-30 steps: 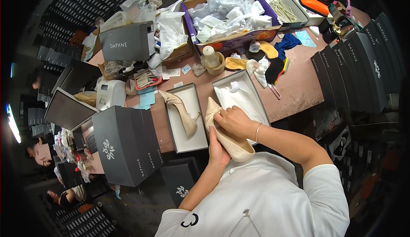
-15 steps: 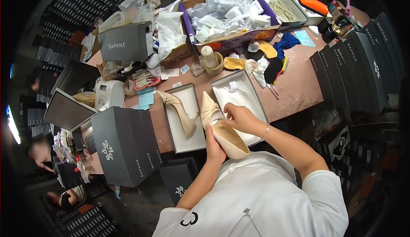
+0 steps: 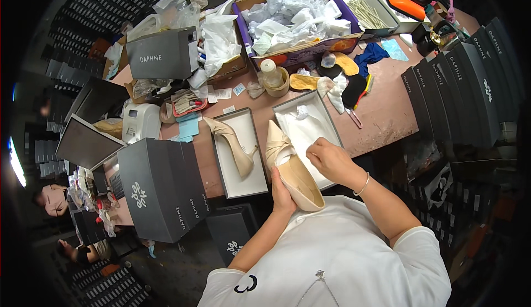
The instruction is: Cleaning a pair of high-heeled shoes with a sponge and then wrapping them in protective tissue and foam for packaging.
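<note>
My left hand is wrapped round the side of a beige pointed-toe pump, held toe away from me with its opening facing up. Something white shows inside the toe end. Just right of the shoe, my right hand hovers apart from it with fingers pinched together; whatever they hold, if anything, is hidden. The matching pump lies on its side in a shallow grey-rimmed white box tray. A second tray, lined with white and holding a crumpled paper piece, sits beneath my right hand.
Beyond the trays stand a bottle in a tape roll and a purple box of crumpled paper. Dark shoe boxes stand at the left, with several more stacked right. Insoles and cloths lie at the far right.
My right hand has drawn back from the shoe's opening, moving right and slightly nearer me. The shoe in my left hand has shifted slightly right.
</note>
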Demonstrator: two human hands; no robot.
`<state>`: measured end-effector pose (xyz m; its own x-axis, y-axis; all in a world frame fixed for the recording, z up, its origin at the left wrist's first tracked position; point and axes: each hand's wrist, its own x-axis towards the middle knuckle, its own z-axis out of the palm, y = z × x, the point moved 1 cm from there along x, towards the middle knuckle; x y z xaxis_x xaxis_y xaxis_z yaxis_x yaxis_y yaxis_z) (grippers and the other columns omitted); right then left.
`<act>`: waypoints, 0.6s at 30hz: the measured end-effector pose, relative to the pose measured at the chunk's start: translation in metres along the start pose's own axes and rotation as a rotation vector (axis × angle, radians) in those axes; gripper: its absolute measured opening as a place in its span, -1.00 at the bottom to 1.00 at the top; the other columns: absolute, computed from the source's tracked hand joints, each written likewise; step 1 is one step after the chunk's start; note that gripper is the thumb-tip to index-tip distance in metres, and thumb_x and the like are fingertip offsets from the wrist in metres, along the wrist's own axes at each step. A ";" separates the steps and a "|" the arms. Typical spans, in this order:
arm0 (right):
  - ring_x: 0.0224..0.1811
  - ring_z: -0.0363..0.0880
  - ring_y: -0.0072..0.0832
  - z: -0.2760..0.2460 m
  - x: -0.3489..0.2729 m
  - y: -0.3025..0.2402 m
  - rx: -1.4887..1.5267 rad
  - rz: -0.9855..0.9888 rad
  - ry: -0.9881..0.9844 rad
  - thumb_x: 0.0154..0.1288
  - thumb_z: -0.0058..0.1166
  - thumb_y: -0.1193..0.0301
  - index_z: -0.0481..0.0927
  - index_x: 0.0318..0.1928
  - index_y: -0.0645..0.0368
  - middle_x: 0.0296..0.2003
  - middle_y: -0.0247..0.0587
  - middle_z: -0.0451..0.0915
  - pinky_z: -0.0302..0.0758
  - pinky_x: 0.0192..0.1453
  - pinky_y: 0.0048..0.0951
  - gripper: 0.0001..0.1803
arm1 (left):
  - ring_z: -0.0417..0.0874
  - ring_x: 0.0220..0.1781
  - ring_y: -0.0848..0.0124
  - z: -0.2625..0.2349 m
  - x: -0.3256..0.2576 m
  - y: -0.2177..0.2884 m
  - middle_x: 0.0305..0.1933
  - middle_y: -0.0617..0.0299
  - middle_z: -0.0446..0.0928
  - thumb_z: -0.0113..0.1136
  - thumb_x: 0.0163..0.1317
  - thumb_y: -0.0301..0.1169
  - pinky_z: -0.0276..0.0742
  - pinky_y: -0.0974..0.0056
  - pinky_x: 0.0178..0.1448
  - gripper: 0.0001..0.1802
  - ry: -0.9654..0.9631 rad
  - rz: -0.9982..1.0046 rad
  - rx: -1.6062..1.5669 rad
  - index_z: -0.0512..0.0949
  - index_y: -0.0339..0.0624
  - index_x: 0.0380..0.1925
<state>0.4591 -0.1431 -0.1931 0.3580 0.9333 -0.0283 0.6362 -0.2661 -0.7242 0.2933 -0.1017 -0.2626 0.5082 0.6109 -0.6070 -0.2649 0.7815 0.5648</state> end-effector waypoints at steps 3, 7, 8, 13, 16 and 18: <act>-0.36 0.60 -0.08 0.009 0.015 0.005 -0.005 0.055 -0.026 0.25 0.07 0.22 0.59 -0.42 0.24 -0.44 -0.02 0.59 0.51 -0.26 -0.18 -0.69 | 0.47 0.16 0.30 -0.002 0.002 -0.014 0.15 0.09 0.38 -0.38 0.47 0.07 0.45 0.19 0.19 -0.41 -0.030 0.093 0.142 0.22 -0.16 0.23; -0.39 0.58 -0.07 0.029 0.024 0.002 -0.046 0.092 0.000 0.19 0.11 0.26 0.60 -0.44 0.25 -0.45 0.01 0.59 0.48 -0.28 -0.19 -0.72 | 0.42 0.21 0.31 0.006 -0.001 -0.008 0.21 0.10 0.30 -0.29 0.47 0.02 0.44 0.20 0.21 -0.44 -0.042 0.322 0.420 0.09 -0.12 0.28; -0.41 0.58 -0.05 0.030 0.024 0.000 -0.089 0.065 0.018 0.17 0.11 0.26 0.61 -0.45 0.25 -0.46 -0.01 0.59 0.48 -0.31 -0.17 -0.73 | 0.41 0.22 0.31 0.005 -0.002 -0.008 0.22 0.10 0.29 -0.27 0.47 0.00 0.44 0.20 0.21 -0.44 -0.045 0.352 0.472 0.07 -0.11 0.29; -0.49 0.54 -0.13 0.026 0.011 0.007 0.080 0.006 -0.006 0.13 0.10 0.41 0.55 -0.48 0.29 -0.50 -0.02 0.55 0.46 -0.35 -0.26 -0.83 | 0.43 0.21 0.30 0.011 -0.006 -0.006 0.21 0.10 0.32 -0.27 0.47 0.03 0.44 0.19 0.23 -0.41 0.015 0.263 0.235 0.11 -0.13 0.29; -0.46 0.52 -0.08 -0.007 -0.005 0.023 0.241 0.134 -0.015 0.08 0.10 0.49 0.49 -0.51 0.30 -0.49 0.02 0.52 0.45 -0.35 -0.23 -0.87 | 0.50 0.14 0.26 0.003 0.000 -0.005 0.17 0.08 0.40 -0.31 0.45 0.09 0.49 0.16 0.18 -0.38 -0.001 0.025 -0.011 0.21 -0.15 0.26; -0.43 0.52 -0.05 -0.029 -0.002 0.015 0.238 0.136 0.011 0.04 0.10 0.53 0.45 -0.47 0.29 -0.46 0.04 0.51 0.45 -0.34 -0.21 -0.89 | 0.58 0.03 0.17 0.009 0.001 0.003 0.08 0.04 0.49 -0.31 0.40 0.19 0.56 0.08 0.08 -0.30 -0.016 -0.144 -0.198 0.33 -0.15 0.21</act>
<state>0.4874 -0.1560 -0.1843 0.4378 0.8897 -0.1299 0.4032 -0.3234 -0.8561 0.3001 -0.0995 -0.2569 0.5647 0.4905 -0.6637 -0.3436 0.8709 0.3513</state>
